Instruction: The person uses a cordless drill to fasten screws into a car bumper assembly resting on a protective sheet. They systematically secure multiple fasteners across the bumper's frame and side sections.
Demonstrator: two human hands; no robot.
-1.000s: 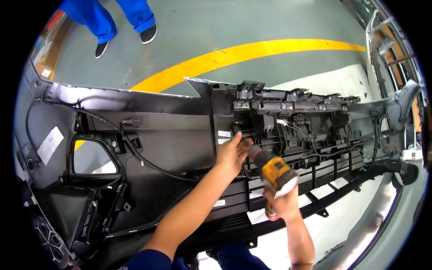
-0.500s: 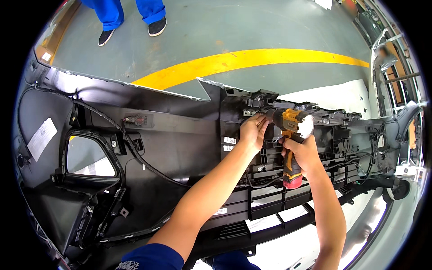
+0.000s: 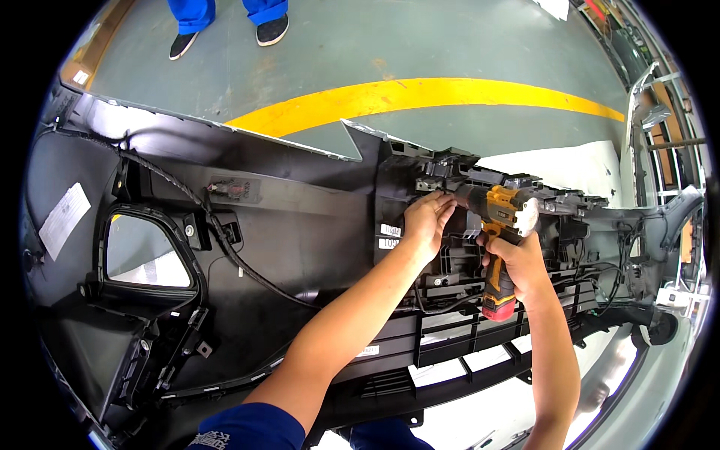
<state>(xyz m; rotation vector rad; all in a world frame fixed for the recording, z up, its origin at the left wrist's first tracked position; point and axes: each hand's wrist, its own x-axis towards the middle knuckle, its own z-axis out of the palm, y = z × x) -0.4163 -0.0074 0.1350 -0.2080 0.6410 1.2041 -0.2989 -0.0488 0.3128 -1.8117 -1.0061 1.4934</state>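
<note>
The inner side of a large black car bumper [image 3: 322,225] lies in front of me. My right hand [image 3: 523,264] is wrapped round the grip of a yellow and black cordless drill [image 3: 501,207] with a red base. The drill points left, toward a black bracket [image 3: 448,166] along the bumper's far edge. At its nose, my left hand [image 3: 426,227] has its fingers closed together by the bracket; whatever they pinch, if anything, is hidden. Two white labels [image 3: 389,243] sit left of that hand.
A braided cable [image 3: 169,191] runs along the bumper's left part, past a framed opening [image 3: 150,251]. A paper sheet [image 3: 64,221] lies at the far left. Beyond the yellow floor line [image 3: 420,91] stands another person in blue trousers [image 3: 193,13]. Metal racking [image 3: 667,112] is at the right.
The view has shifted slightly. The drill has tilted a little, its base swinging right, with its nose staying by my left fingers. My left hand keeps its place at the bracket.
</note>
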